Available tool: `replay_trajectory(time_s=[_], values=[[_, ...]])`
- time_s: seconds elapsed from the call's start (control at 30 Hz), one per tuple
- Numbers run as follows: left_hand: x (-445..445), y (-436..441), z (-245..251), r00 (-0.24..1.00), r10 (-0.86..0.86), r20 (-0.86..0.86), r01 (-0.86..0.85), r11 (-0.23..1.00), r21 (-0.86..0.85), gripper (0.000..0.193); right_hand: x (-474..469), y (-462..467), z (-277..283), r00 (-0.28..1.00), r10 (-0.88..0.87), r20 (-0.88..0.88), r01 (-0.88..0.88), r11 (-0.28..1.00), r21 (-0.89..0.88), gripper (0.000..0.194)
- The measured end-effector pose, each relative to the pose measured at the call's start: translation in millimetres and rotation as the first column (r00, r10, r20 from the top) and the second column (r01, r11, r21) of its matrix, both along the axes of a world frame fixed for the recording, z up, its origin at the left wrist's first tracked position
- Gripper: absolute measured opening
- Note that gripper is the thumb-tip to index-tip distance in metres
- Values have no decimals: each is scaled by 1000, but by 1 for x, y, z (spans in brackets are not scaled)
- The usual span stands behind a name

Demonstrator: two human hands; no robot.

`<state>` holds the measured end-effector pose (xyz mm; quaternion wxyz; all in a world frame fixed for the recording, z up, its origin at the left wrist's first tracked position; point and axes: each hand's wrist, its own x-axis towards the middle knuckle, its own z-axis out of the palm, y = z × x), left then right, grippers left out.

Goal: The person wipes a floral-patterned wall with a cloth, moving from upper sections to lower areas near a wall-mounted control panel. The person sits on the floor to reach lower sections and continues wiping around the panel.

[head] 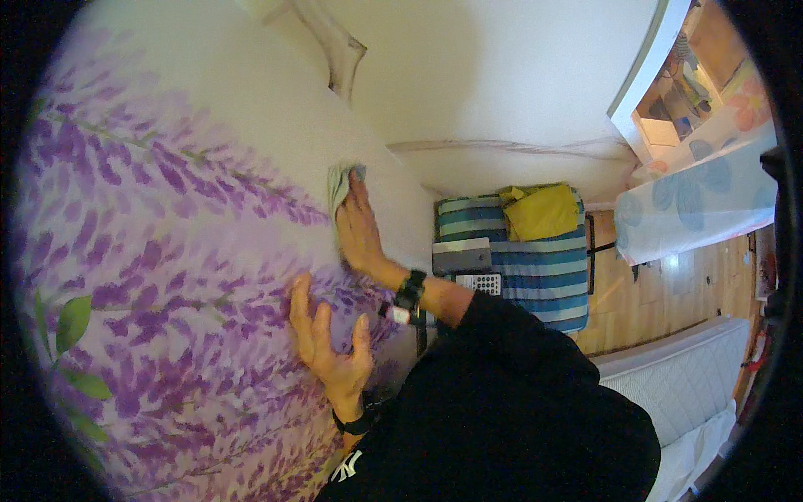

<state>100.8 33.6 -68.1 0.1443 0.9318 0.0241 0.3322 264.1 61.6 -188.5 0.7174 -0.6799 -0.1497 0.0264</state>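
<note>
A pale green cloth (339,188) lies flat against the light wall (401,219), pinned under the fingers of my right hand (361,232). That hand is stretched out beside the purple blossoms of a painted wall mural (150,263), and a black band circles its wrist. Lower down, my left hand (332,345) holds nothing, its fingers spread and curved in front of the mural. Whether its fingertips touch the wall, I cannot tell. Near my right wrist is a small white-and-red object (398,314), partly hidden.
A blue striped cushion (539,276) bears a folded yellow cloth (542,213), a grey-and-white box (461,254) and a white keypad device (486,284). Beyond stand a flower-patterned covered table (696,194), a shelf with things (659,128) and a white mattress (677,383) above the wooden floor (665,295).
</note>
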Motion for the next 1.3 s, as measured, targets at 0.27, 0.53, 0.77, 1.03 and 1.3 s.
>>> replay_trajectory(time_s=[0.27, 0.53, 0.77, 1.03, 1.3], values=[[-1, 0, -5, 997, 21, -72, -24, 999, -48, 49, 27, 9, -31, 976, -9, 220, 13, 1000, -14, 57], [6, 2, -10, 997, -3, -74, 0, 999, -41, 59, -30, -5, -31, 995, 40, 89, -36, 998, -51, 58], [3, 1, -7, 995, 5, -102, -10, 999, -49, 59, 55, 20, 6, 932, -43, 361, 17, 997, 77, 59], [6, 0, -6, 994, 0, -105, -7, 998, -69, 58, 17, 8, -7, 974, -33, 223, 25, 999, 41, 56], [8, 0, -7, 995, 14, -102, -24, 996, -89, 39, 94, 25, 104, 896, -63, 440, -8, 988, 157, 55]])
